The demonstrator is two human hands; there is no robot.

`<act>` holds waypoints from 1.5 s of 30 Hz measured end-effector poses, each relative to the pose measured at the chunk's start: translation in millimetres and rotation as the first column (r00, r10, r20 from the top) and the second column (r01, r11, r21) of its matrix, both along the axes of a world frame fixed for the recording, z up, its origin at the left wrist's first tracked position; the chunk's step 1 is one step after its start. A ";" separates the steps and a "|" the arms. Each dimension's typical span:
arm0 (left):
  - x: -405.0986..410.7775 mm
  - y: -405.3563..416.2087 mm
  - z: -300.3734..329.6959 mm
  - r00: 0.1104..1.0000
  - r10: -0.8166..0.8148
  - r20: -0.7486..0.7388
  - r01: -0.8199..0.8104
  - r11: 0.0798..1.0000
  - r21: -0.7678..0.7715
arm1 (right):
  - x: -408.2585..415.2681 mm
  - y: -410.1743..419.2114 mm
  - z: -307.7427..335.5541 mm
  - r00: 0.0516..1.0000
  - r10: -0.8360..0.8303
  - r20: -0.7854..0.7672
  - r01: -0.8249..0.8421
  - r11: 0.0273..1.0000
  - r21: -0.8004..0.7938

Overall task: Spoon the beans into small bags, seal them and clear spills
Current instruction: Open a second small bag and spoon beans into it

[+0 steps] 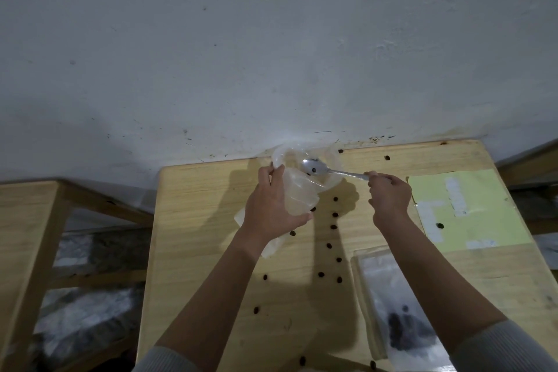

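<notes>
- Your left hand (pixel 268 208) grips a small clear bag (pixel 297 195), fingers curled round its far side and the thumb pressed on the near side at about 5 o'clock of the bag; the bag's mouth points up toward 12 o'clock, and its loose lower end hangs out below your wrist.
- Your right hand (pixel 389 198) pinches the end of a metal spoon (pixel 315 168), fingers closed on the handle; the handle runs out from the hand toward 9 o'clock.
- The spoon's scoop sits inside a clear plastic bowl (pixel 335 160) at the far edge of the table (pixel 211 220), against the wall (pixel 271 39). One or two dark beans (pixel 314 170) lie in the scoop.
- The bag's mouth is just beside the spoon's scoop, at its 8 o'clock, overlapping the bowl's near rim. You cannot tell whether the bag touches the bowl.
- The bag in your left hand looks see-through with nothing dark showing inside it.
- Spilled beans (pixel 333 226) are scattered over the table, most in a loose line running from the bowl toward 6 o'clock between your two forearms, with a few at the far edge near the bowl's 2 o'clock.
- A second clear bag (pixel 392 305) lies flat at 5 o'clock of the table under your right forearm, with a dark clump of beans in its lower part.
- A pale yellow sheet (pixel 483 214) lies at 3 o'clock, a single bean on it.
</notes>
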State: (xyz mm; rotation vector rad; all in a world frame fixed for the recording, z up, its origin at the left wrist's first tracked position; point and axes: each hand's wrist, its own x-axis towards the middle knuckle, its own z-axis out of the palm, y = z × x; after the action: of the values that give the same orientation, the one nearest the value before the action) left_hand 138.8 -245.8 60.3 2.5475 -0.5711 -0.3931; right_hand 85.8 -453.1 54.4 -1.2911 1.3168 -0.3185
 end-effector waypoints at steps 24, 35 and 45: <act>-8.3 6.9 -12.6 0.999 -0.050 0.006 0.049 0.998 0.044 | -18.2 15.6 -7.3 0.907 0.422 -0.019 -0.290 0.591 -0.753; -4.7 7.8 -13.1 0.997 -0.069 -0.025 0.070 0.996 0.055 | 4.7 -5.0 -7.7 0.868 0.435 -0.239 -0.484 0.640 -0.597; -0.3 3.7 -10.0 0.992 -0.102 -0.069 0.102 0.995 0.000 | 22.6 -22.7 -9.3 0.842 0.496 -0.213 -0.536 0.813 -0.226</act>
State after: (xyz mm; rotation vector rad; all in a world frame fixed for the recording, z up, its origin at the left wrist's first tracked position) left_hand 138.4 -242.1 50.4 2.5037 -0.6767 -0.5159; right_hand 108.5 -475.8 45.1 -1.8862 1.0005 -0.0192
